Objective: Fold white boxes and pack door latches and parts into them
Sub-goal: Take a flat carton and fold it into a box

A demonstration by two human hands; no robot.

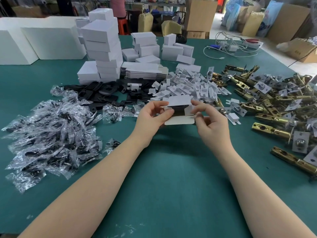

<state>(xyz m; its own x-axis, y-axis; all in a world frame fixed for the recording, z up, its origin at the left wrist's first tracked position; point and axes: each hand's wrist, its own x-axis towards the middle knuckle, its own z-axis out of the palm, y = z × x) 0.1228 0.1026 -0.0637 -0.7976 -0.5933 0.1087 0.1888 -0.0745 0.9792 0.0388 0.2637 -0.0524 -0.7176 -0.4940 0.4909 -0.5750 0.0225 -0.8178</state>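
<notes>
White box (178, 110), half-formed, held above green table (163, 177) centre. Left hand (151, 117) pinches its left end, thumb on top; right hand (211, 121) curls fingertips at right flap, likely to tuck it shut. Stock within reach: brass latches (267, 107) right, bagged screws (51, 131) left, black plates (103, 93) and flat box blanks (142, 71) behind. Warehouse room, cartons (199, 16) beyond.

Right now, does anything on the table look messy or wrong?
The tall stack of white boxes leans unevenly and looks wobbly. A tangle of white cables lies at the far edge of the green table.
</notes>
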